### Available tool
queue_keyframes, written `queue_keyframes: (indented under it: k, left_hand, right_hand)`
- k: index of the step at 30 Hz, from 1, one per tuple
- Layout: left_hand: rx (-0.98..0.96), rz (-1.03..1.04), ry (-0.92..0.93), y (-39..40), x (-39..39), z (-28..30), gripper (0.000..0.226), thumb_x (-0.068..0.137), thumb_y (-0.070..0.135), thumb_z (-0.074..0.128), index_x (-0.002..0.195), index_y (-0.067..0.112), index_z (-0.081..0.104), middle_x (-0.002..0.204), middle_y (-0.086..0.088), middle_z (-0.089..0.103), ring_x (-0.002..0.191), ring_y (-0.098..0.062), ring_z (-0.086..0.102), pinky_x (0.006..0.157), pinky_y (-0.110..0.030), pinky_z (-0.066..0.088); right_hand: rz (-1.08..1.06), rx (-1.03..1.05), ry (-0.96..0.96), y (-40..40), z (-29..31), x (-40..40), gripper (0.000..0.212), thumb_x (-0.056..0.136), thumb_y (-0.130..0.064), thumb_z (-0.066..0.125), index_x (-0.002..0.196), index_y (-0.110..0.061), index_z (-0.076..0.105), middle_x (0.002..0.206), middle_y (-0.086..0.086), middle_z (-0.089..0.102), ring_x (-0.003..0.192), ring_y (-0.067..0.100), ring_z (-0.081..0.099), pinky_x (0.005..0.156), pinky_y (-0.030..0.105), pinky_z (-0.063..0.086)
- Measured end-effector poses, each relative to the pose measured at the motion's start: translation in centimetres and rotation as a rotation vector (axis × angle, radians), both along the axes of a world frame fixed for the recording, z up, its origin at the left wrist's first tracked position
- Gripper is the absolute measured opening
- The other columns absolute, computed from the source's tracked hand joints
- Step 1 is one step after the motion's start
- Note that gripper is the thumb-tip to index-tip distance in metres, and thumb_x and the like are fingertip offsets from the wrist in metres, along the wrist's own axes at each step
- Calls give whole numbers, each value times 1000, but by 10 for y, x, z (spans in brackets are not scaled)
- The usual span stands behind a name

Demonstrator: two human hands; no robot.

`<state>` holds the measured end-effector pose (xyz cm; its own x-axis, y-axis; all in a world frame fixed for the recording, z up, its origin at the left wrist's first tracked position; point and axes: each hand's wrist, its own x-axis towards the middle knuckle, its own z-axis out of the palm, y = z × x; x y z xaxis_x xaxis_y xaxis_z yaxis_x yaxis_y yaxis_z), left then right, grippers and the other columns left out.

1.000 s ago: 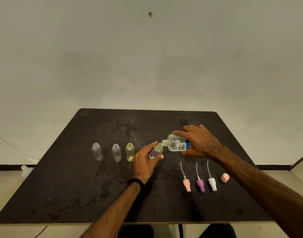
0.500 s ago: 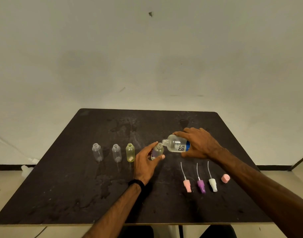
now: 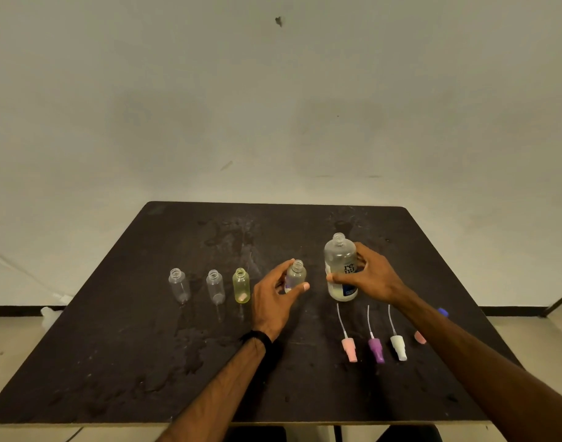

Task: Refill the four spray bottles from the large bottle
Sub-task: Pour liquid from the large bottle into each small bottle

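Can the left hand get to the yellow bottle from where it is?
Probably yes. The yellow bottle stands just beside the left hand with nothing between, but that hand holds a small bottle first.

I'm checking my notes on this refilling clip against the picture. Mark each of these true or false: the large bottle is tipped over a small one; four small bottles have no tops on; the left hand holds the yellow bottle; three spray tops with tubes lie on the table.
1. The large bottle is tipped over a small one. False: it is upright, gripped by the right hand.
2. Four small bottles are open, with no tops on. True.
3. The left hand holds the yellow bottle. False: it holds the purple-labelled bottle; the yellow one stands free.
4. Three spray tops with tubes lie on the table. True: pink, purple, white.
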<state>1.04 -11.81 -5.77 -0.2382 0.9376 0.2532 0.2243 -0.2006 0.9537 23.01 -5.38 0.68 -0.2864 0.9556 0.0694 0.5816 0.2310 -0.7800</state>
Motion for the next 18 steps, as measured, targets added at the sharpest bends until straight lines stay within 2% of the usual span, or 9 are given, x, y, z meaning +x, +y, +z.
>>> queue_keyframes:
  k: [4, 7, 18]
  left_hand:
    - [-22, 6, 2, 3, -2, -3, 61, 77, 20, 86, 134, 21, 63, 123, 9, 70, 112, 3, 65, 92, -11, 50]
    - [-44, 10, -2, 5, -2, -7, 62, 78, 18, 86, 135, 19, 62, 124, 8, 70, 113, 2, 64, 92, -10, 49]
    - [-93, 6, -45, 11, -2, -17, 62, 79, 13, 84, 136, 17, 60, 125, 8, 69, 113, 6, 63, 92, -11, 50]
  right_hand:
    - [-128, -39, 185, 8, -12, 8, 72, 61, -35, 91, 123, -27, 56, 109, -11, 68, 99, 6, 67, 79, 19, 53]
    - [-196, -56, 273, 12, -19, 13, 71, 61, -28, 91, 123, -24, 56, 111, -8, 68, 101, 10, 66, 80, 22, 55]
    - [-195, -72, 280, 24, -38, 21, 81, 56, -36, 93, 127, -28, 54, 117, -8, 67, 108, 14, 64, 94, 41, 55]
